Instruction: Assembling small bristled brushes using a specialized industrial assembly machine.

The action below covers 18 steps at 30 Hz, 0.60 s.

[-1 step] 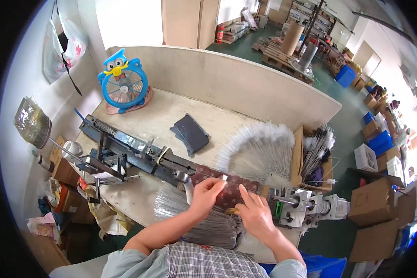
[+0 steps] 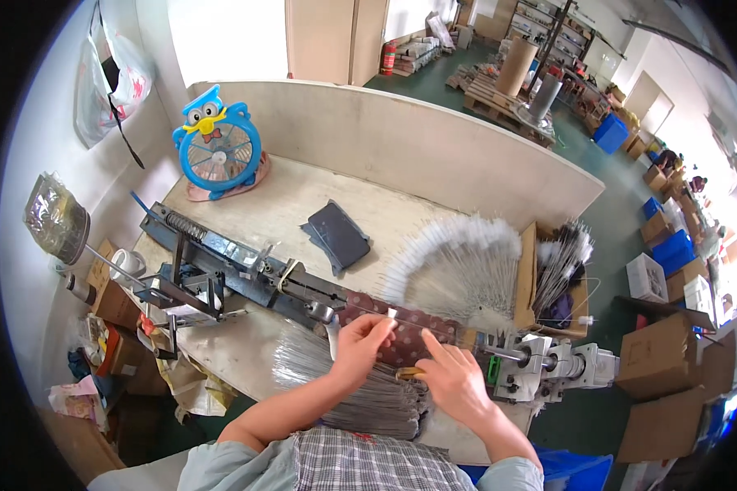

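Observation:
My left hand [image 2: 359, 348] is closed, its thumb and forefinger pinching a small white-tipped piece [image 2: 391, 314] with a thin wire seeming to run right from it. My right hand [image 2: 457, 380] points its forefinger toward that wire. Its other fingers curl round a small yellowish-brown handle [image 2: 409, 373] whose working end I cannot make out. Both hands are above a brown spotted cloth [image 2: 401, 352] on the long metal rail of a bench machine [image 2: 241, 255]. Close to my apron lies a thick bundle of thin metal wires [image 2: 368, 407], partly behind my forearms.
White-tipped wire brushes [image 2: 454, 254] lie fanned beyond the cloth, beside a cardboard box [image 2: 526, 266] of more. A metal clamping unit [image 2: 540, 364] stands right. A dark flat pad [image 2: 340, 237], a blue fan [image 2: 219, 155] and a lamp-like fixture [image 2: 57, 217] are around the table.
My left hand has shifted slightly left, and more of the white tip shows. The yellowish-brown handle in my right hand sticks out slightly farther to the left.

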Tool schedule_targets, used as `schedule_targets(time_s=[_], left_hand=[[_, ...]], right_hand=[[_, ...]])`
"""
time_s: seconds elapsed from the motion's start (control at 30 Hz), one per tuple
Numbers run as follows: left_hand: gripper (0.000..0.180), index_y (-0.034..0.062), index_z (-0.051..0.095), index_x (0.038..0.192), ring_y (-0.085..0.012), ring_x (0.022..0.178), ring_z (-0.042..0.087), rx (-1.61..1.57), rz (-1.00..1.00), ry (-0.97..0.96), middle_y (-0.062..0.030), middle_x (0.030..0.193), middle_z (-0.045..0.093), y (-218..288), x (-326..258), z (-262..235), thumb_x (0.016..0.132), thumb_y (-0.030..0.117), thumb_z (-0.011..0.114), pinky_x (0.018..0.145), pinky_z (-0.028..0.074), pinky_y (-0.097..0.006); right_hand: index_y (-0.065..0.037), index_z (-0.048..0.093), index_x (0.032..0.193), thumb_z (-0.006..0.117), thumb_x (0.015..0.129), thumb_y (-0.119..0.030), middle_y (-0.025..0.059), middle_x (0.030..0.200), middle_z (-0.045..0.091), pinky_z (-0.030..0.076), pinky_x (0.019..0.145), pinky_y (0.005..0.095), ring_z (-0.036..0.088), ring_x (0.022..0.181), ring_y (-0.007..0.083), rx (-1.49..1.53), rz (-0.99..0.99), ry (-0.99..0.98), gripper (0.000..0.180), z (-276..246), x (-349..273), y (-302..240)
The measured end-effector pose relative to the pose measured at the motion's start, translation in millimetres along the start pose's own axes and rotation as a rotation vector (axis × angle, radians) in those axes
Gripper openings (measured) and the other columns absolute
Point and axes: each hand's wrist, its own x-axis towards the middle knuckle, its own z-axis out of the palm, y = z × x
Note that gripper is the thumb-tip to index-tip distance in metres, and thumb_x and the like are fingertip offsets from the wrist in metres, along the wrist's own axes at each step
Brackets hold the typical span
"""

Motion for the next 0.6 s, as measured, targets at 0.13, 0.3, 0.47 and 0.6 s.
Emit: schedule_targets(time_s=[0.13,0.3,0.47,0.6], left_hand=[[0.016,0.0015,0.063,0.094,-0.0067,0.068,0.053,-0.092,0.054,0.166,-0.0017,0.079,0.061,9.9,-5.4,-14.8,0.089,0.017,0.062,0.063,0.043,-0.019],[0.013,0.0036,0.061,0.09,-0.0084,0.062,0.053,-0.158,-0.054,0.131,-0.002,0.075,0.059,14.7,-4.7,-13.0,0.09,0.017,0.06,0.058,0.044,-0.022],[0.015,0.0041,0.061,0.088,-0.0075,0.061,0.052,-0.172,-0.067,0.151,-0.0012,0.072,0.059,14.9,-7.5,-18.2,0.09,0.018,0.06,0.057,0.042,-0.021],[0.016,0.0036,0.061,0.087,-0.007,0.061,0.052,-0.178,-0.026,0.198,-0.0012,0.072,0.058,14.0,-8.3,-17.2,0.089,0.019,0.062,0.057,0.042,-0.02]], right_hand=[[-0.007,0.065,0.086,0.068,0.073,-0.013,0.005,0.1,0.065,0.047,0.072,0.0348,0.06,0.086,0.0219,0.144,0.03,0.171,0.014,0.7,39.4,1.2],[-0.008,0.066,0.088,0.066,0.077,-0.017,0.0074,0.081,0.064,0.048,0.071,0.0371,0.058,0.081,0.0276,0.166,0.179,0.108,0.015,46.6,90.2,14.2],[-0.008,0.067,0.087,0.062,0.081,-0.022,0.0078,0.082,0.064,0.047,0.072,0.0385,0.058,0.082,0.0278,0.453,0.211,0.016,0.016,41.4,93.1,11.5],[-0.008,0.067,0.088,0.062,0.082,-0.022,0.0086,0.082,0.064,0.047,0.072,0.0383,0.059,0.084,0.0283,0.525,0.251,-0.015,0.017,40.9,94.2,13.7]])
